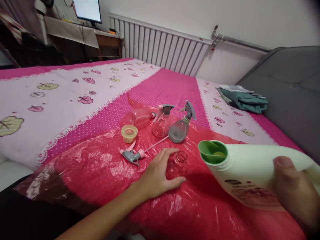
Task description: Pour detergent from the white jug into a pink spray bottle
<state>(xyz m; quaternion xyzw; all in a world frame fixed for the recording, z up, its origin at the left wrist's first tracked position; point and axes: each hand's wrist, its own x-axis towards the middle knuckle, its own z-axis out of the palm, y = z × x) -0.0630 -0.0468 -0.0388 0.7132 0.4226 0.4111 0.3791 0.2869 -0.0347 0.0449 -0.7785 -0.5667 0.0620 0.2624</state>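
Note:
My left hand (160,173) is wrapped round a clear, uncapped spray bottle body (178,166) standing on a red plastic sheet (100,186). In my right hand (296,190) is a large pale green detergent jug (255,163), tipped on its side with its green pouring spout facing the open bottle from the right. The jug's spout is apart from the bottle's mouth. A grey and pink spray trigger head (132,156) with its dip tube lies left of the bottle. Behind stand a clear spray bottle (161,125) and one with greyish contents (178,130).
A small yellow cup (129,134) stands at the left of the sheet, near a clear bottle lying down (140,117). Folded clothes (245,98) rest by the grey headboard (287,76). A radiator (160,43) runs along the wall beyond the bed.

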